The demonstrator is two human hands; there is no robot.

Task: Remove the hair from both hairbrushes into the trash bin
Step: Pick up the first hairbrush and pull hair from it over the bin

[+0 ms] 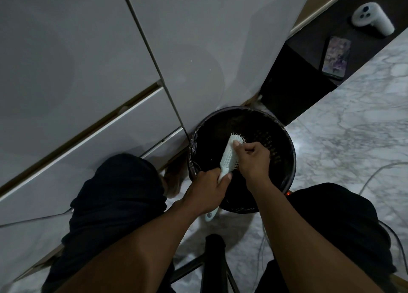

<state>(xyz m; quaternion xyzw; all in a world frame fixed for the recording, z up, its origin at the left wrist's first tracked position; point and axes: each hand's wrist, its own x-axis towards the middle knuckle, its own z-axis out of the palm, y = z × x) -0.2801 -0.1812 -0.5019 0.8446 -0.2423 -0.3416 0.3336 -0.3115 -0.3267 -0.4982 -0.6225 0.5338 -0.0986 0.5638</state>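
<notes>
A pale mint hairbrush is held over the black trash bin, its bristled head pointing up and away. My left hand grips its handle, whose end pokes out below my wrist. My right hand rests on the bristles with fingers pinched together; whether hair is between them is too small to tell. Only one hairbrush is in view. The bin has a dark liner and its inside is too dark to make out.
White cabinet doors and drawers stand to the left, right behind the bin. A phone and a white controller lie on a dark ledge at upper right. My knees flank the bin; a black tripod and cables lie on the marble floor.
</notes>
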